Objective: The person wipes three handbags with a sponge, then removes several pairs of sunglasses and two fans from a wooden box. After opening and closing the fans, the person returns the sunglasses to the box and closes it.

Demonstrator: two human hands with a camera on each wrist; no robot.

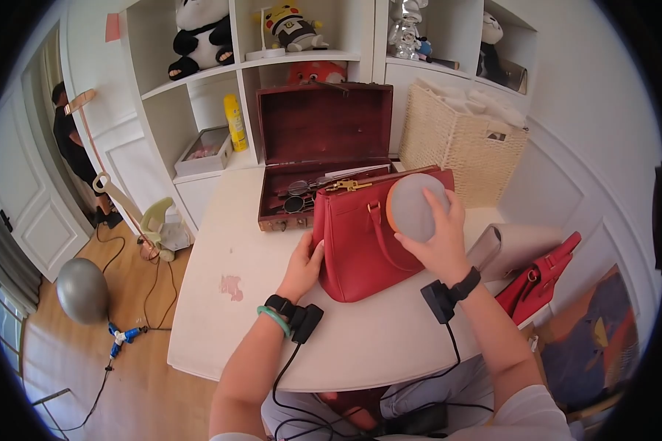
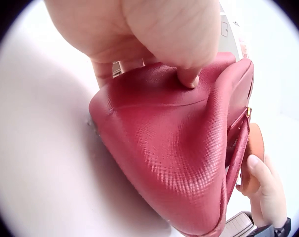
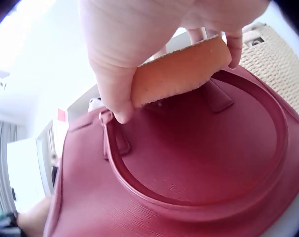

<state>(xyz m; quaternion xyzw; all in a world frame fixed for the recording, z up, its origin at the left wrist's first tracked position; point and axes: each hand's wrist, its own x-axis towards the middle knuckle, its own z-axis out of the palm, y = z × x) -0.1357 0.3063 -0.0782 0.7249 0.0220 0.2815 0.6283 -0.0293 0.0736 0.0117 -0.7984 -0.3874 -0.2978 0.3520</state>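
A red leather handbag stands on the white table, its round handle hanging over the front. My left hand grips the bag's left side; in the left wrist view the thumb presses into the creased side panel and the other fingers pass behind. Pinched in my right hand is a round sponge pad with a grey face and an orange edge. It is at the upper front of the bag, and the right wrist view shows its orange side close over the leather near the handle.
Behind the bag is an open dark-red case holding glasses and small items. A woven basket stands at the back right. To the right lie a beige bag and another red bag. Cables hang from both wrists; a person stands far left.
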